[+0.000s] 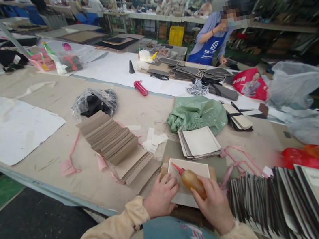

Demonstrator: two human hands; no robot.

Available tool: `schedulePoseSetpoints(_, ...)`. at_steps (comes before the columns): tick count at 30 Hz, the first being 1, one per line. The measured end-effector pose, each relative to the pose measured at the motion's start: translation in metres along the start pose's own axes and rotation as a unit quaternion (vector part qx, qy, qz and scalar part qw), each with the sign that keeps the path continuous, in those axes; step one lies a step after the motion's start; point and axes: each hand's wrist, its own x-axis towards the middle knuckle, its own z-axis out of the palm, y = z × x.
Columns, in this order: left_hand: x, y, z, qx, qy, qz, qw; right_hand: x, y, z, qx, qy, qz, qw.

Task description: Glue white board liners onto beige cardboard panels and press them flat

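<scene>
My right hand (214, 202) is closed around an amber glue bottle (191, 180) with a red nozzle, its tip pointing at the upper left part of a white square panel (197, 168) lying on the table in front of me. My left hand (160, 196) rests on the panel's left edge with fingers laid flat, holding it down. A stack of similar white panels (200, 142) sits just behind. A fanned row of tan card pieces (114, 142) spreads to the left.
Dark-edged panels (273, 202) stand in a row at the right. A green bag (197, 113), pink ribbon strips (237, 159), clear plastic bags (295, 83) and a red bottle (140, 87) lie on the long table (37, 112). A person in a blue apron (210, 42) works across it.
</scene>
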Motion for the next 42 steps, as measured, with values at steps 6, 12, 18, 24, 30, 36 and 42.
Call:
schedulePoseSetpoints(6, 0.0, 0.002, 0.0, -0.009, 0.0, -0.01, 1.0, 0.002, -0.005, -0.002, -0.022, -0.017, 0.007, 1.0)
schedulePoseSetpoints(12, 0.001, 0.002, 0.003, -0.01, -0.008, -0.018, 1.0, -0.005, -0.002, -0.009, -0.042, -0.005, 0.03, 0.999)
schedulePoseSetpoints(18, 0.001, 0.002, 0.003, -0.002, -0.014, -0.023, 1.0, -0.026, 0.016, -0.019, -0.061, 0.02, 0.086, 0.994)
schedulePoseSetpoints(24, 0.001, 0.002, 0.007, -0.002, -0.003, -0.025, 1.0, -0.046, 0.034, -0.038, -0.099, 0.053, 0.155, 0.982)
schedulePoseSetpoints(30, 0.002, 0.002, 0.01, 0.009, 0.005, -0.02, 1.0, -0.056, 0.047, -0.049, -0.126, 0.082, 0.179, 0.972)
schedulePoseSetpoints(36, 0.001, 0.003, 0.009, 0.017, 0.007, -0.02, 1.0, -0.058, 0.045, -0.05, -0.114, 0.099, 0.188, 0.971)
schedulePoseSetpoints(42, 0.001, 0.004, 0.007, 0.017, -0.002, -0.023, 1.0, -0.055, 0.039, -0.048, -0.093, 0.118, 0.193, 0.97)
